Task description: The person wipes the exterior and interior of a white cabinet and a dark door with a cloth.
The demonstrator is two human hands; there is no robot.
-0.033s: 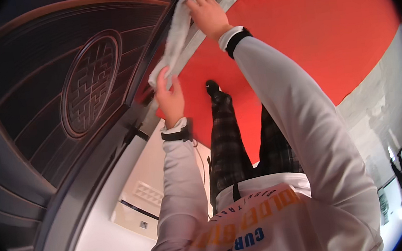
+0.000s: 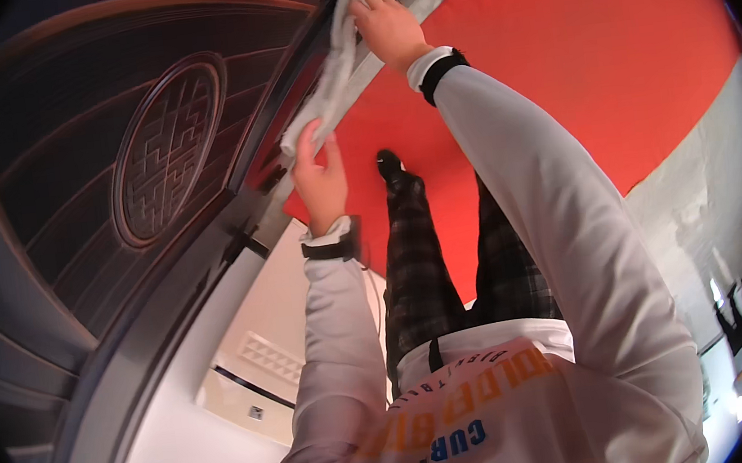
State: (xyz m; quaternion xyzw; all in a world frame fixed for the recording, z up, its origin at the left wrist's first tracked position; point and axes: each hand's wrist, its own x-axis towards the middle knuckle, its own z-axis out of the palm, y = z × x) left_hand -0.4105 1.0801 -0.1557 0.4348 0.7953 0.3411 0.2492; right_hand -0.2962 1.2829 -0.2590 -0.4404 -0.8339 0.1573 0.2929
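A long white cloth (image 2: 335,80) is stretched slantwise between my two hands, along the edge of a dark wooden furniture piece (image 2: 269,75). My right hand (image 2: 390,26) grips its far end, near the top of the view, with fingers bent over it. My left hand (image 2: 321,182) holds the nearer end, the thumb standing a little apart from the fingers. Part of the left fingers is hidden at the cloth. Between the hands the cloth looks bunched into a narrow strip. Whether it presses on the wood, I cannot tell.
A carved oval medallion (image 2: 168,153) decorates the dark panel at left. Red floor covering (image 2: 552,59) spreads under my feet, with grey floor (image 2: 684,199) at right. Below my left wrist is a pale boxy thing with a vent (image 2: 271,355).
Both hands have shifted slightly to the right. The cloth between them looks narrower than before. My grip appears the same.
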